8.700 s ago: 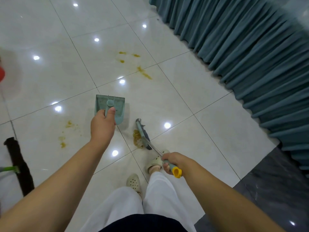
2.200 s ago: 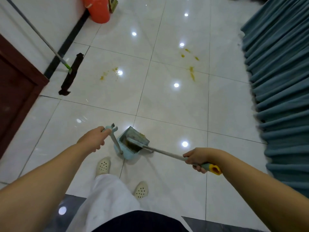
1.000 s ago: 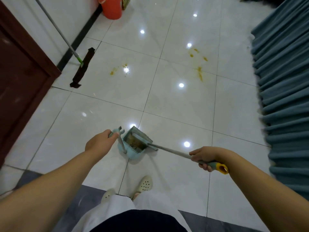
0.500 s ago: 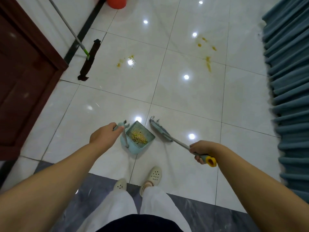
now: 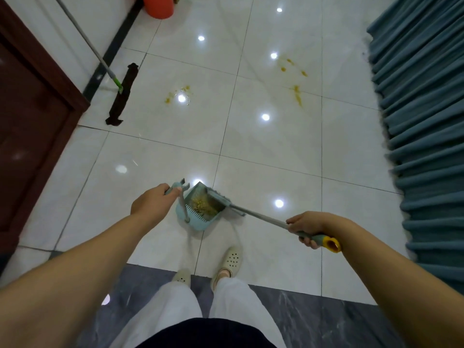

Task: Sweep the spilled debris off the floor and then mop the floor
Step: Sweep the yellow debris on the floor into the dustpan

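My left hand [image 5: 152, 203] grips the top of the upright handle of a light blue dustpan [image 5: 198, 217] that sits on the white tile floor just ahead of my feet. Yellow debris lies inside the pan. My right hand [image 5: 307, 226] grips the grey broom [image 5: 256, 214] near its yellow end cap; the broom head rests across the pan's open right edge. Two patches of yellow debris stay on the floor, one patch [image 5: 179, 94] at the centre left, another patch [image 5: 296, 89] further right. A flat mop [image 5: 123, 94] with a dark pad leans against the left wall.
A dark red wooden door [image 5: 30, 121] fills the left side. An orange bucket [image 5: 158, 6] stands by the far wall. Teal curtains [image 5: 424, 121] hang along the right. A dark marble strip [image 5: 313, 317] runs under my feet.
The broom head, off to the right of the pan half a second ago, now rests across the pan's open edge. The camera tilted slightly; the dustpan stays in place.
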